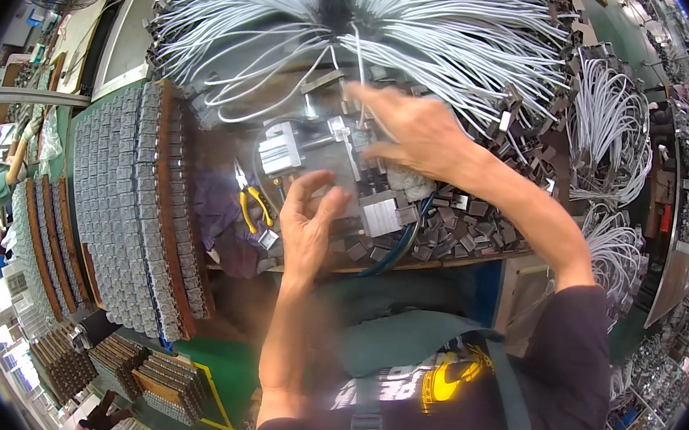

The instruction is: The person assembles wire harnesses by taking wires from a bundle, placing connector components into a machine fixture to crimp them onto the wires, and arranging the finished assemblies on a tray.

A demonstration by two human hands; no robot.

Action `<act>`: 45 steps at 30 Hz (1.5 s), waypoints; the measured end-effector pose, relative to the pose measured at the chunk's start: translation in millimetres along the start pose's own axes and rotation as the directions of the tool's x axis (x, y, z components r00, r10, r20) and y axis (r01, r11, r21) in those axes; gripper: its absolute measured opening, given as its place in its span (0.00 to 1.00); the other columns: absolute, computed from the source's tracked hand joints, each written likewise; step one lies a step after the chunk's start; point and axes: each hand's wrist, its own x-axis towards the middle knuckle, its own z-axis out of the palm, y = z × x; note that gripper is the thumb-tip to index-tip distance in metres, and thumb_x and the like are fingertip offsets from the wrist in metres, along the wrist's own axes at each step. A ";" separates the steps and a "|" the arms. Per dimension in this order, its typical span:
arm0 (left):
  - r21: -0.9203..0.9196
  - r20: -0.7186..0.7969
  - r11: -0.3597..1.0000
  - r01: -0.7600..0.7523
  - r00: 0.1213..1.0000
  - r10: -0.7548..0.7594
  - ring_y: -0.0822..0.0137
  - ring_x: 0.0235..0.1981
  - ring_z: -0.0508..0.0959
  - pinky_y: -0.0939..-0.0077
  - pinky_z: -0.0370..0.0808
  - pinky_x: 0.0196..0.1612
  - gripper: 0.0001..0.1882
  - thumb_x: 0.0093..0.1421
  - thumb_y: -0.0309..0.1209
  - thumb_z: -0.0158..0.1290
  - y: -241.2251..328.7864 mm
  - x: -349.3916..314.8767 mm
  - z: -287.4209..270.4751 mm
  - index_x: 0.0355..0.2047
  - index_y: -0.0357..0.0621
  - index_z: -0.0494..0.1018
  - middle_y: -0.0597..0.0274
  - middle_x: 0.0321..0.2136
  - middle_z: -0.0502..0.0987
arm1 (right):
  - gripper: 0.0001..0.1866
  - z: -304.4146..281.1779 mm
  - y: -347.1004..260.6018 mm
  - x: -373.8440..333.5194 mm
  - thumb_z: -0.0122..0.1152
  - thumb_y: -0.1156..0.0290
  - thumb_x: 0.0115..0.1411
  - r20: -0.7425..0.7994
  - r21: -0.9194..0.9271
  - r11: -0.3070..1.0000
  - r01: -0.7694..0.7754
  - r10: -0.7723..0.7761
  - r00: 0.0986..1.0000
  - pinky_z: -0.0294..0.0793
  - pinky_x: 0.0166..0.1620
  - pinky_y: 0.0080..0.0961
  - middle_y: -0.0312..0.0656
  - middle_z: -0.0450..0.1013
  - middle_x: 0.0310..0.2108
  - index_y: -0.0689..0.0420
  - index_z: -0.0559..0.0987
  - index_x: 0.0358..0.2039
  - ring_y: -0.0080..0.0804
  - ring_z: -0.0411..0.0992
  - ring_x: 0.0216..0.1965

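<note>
My left hand is raised at the near side of a small metal clamping fixture, thumb and fingers apart, nothing visible between them. Over the fixture's right side, my right hand reaches in from the right, slightly blurred. Its fingers are stretched out, with a gap to the thumb. A white cable runs down from the big cable bundle past the right fingertips; whether they touch it I cannot tell. A silver finned block belongs to the fixture's left side. A white-labelled block stands at its near right.
Yellow-handled pliers lie left of the fixture beside a purple cloth. Loose metal housings are heaped at the right. Stacked rows of grey parts rise at the left. More white cables hang at the far right.
</note>
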 end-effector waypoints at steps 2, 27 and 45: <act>-0.009 0.000 1.000 -0.001 1.000 0.001 0.60 0.45 0.84 0.70 0.81 0.47 0.22 0.68 0.36 0.59 -0.3 0.5 -2.3 0.56 0.36 0.70 0.51 0.54 0.77 | 0.31 -13.7 1.0 -29.4 0.74 0.65 0.51 -0.335 -0.118 0.984 -0.134 0.088 0.938 0.79 0.42 0.42 0.51 0.76 0.38 0.60 0.73 0.54 0.51 0.76 0.42; 0.389 -0.734 0.900 0.198 0.657 0.173 0.60 0.47 0.80 0.68 0.77 0.52 0.28 0.56 0.25 0.64 145.8 -30.6 -535.5 0.57 0.31 0.71 0.52 0.48 0.78 | 0.13 -38.1 -24.4 -68.4 0.68 0.81 0.54 -0.294 0.440 0.892 -0.103 0.252 0.922 0.74 0.41 0.25 0.41 0.75 0.37 0.66 0.80 0.42 0.27 0.74 0.36; 0.180 -0.689 0.957 0.228 0.723 -0.043 0.65 0.51 0.76 0.71 0.71 0.53 0.24 0.60 0.30 0.62 100.9 5.5 -599.7 0.57 0.40 0.75 0.63 0.50 0.78 | 0.10 -63.5 -4.7 -84.9 0.73 0.78 0.44 0.140 0.449 0.801 -0.396 0.375 0.917 0.74 0.38 0.28 0.42 0.79 0.26 0.63 0.85 0.29 0.31 0.77 0.31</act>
